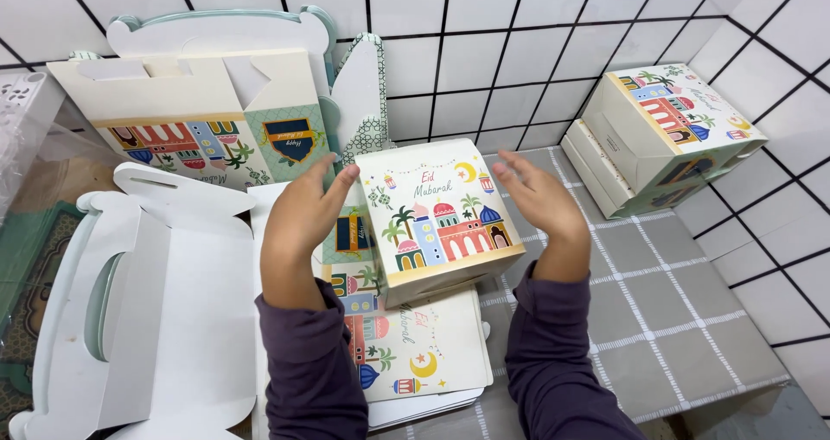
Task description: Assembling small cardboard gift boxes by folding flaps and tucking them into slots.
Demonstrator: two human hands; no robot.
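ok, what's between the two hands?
Head view: the folded cream gift box with printed buildings sits between the left hand and right hand; left fingertips touch its edge, right hand sits just apart.

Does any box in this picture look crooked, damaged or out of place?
No damage shows. The assembled box between the left hand and right hand sits tilted on a pile of flat boxes. The finished boxes at the wall also lean unevenly.
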